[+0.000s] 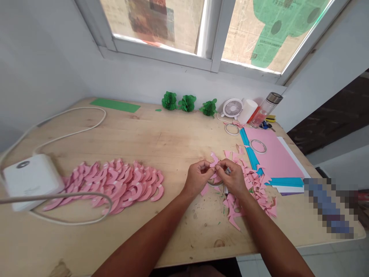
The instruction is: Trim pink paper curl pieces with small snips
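Between the fingertips of both hands is a small curved pink paper piece [213,159], held up over the wooden table. My left hand [198,175] pinches it from the left, and my right hand [232,177] pinches it from the right, fingers closed and almost touching. Pink paper scraps [256,182] lie under and beside my right hand. A roll of tape, partly covered by the hands, sits just below them. To the left spreads a big pile of curved pink paper strips [127,186], several with small pale patches.
A white box-shaped device [33,181] with a looping cable [105,115] occupies the left. Green paper ornaments [187,103], a small fan [233,107] and a glass bottle [266,109] line the back. Pink sheets [279,154] and a tape roll [258,146] lie right.
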The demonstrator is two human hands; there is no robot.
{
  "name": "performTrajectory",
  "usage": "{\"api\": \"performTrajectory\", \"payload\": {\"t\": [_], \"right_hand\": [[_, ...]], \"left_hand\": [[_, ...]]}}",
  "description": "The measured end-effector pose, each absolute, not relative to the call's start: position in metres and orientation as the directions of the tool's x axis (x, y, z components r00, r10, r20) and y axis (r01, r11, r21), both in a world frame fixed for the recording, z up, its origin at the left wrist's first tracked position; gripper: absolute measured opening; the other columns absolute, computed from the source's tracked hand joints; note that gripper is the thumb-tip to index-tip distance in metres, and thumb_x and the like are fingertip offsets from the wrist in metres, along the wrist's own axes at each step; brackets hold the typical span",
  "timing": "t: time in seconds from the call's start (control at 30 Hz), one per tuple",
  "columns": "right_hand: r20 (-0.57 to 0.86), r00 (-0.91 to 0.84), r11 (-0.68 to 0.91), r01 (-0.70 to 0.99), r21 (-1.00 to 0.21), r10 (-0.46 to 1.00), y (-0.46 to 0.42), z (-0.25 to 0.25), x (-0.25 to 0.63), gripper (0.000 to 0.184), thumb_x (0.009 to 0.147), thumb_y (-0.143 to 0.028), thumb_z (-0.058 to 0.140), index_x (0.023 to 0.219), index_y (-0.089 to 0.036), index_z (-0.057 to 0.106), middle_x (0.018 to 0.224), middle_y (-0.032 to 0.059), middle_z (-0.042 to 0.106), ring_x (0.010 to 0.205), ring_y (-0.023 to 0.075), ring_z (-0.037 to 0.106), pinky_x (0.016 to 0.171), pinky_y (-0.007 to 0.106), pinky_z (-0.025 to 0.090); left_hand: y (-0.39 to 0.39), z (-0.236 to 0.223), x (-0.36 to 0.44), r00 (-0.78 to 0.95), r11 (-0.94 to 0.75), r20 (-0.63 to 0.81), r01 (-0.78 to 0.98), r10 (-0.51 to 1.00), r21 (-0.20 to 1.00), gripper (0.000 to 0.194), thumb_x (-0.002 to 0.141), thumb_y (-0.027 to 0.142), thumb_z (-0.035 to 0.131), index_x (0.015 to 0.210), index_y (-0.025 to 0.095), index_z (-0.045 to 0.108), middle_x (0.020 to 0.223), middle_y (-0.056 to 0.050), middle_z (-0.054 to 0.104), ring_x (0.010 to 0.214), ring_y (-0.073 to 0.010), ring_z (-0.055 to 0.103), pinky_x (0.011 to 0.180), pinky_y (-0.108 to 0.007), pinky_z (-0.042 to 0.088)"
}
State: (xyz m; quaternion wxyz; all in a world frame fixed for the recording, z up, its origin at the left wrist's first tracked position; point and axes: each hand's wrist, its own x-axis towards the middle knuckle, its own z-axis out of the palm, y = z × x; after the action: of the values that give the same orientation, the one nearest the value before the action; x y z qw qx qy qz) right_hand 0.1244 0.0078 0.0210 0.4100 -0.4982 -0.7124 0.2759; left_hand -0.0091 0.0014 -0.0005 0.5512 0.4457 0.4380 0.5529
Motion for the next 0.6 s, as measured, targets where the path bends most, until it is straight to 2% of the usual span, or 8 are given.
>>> {"api": "performTrajectory", "payload": {"t": [0.27, 0.47, 0.6], "right_hand": [[0.198, -0.120, 0.230, 0.393, -0.891, 0.973, 0.0080, 0.0195, 0.1260, 0.015, 0.076, -0.026, 0.052, 0.068, -0.016, 0.059, 0.061, -0.0005, 0.057, 0.055, 0.0111, 0.048, 0.052, 0.022, 0.037], [0.214, -0.085, 0.230, 0.395, -0.889, 0.973, 0.0104, 0.0179, 0.1268, 0.014, 0.076, -0.027, 0.052, 0.068, -0.017, 0.057, 0.058, -0.0021, 0.053, 0.054, 0.0107, 0.046, 0.052, 0.022, 0.037], [0.233, -0.056, 0.236, 0.391, -0.889, 0.971, 0.0112, 0.0178, 0.1282, 0.014, 0.076, -0.027, 0.052, 0.067, -0.017, 0.056, 0.058, -0.0026, 0.052, 0.053, 0.0105, 0.046, 0.053, 0.022, 0.038]], "left_hand": [[-0.0007, 0.0069, -0.0099, 0.037, 0.019, -0.011, -0.222, 0.999, 0.975, 0.014, 0.065, 0.025, 0.062, 0.059, 0.013, 0.058, 0.057, 0.002, 0.056, 0.053, -0.0083, 0.051, 0.050, -0.018, 0.041], [-0.0004, 0.0059, -0.0092, 0.104, 0.112, -0.087, -0.269, 0.991, 0.957, 0.014, 0.064, 0.025, 0.064, 0.068, 0.013, 0.060, 0.058, 0.001, 0.059, 0.049, -0.0093, 0.054, 0.048, -0.021, 0.046], [-0.0007, 0.0058, -0.0090, 0.160, 0.113, -0.078, -0.227, 0.984, 0.967, 0.011, 0.064, 0.023, 0.063, 0.069, 0.013, 0.063, 0.055, 0.000, 0.060, 0.048, -0.0094, 0.055, 0.048, -0.020, 0.046]]}}
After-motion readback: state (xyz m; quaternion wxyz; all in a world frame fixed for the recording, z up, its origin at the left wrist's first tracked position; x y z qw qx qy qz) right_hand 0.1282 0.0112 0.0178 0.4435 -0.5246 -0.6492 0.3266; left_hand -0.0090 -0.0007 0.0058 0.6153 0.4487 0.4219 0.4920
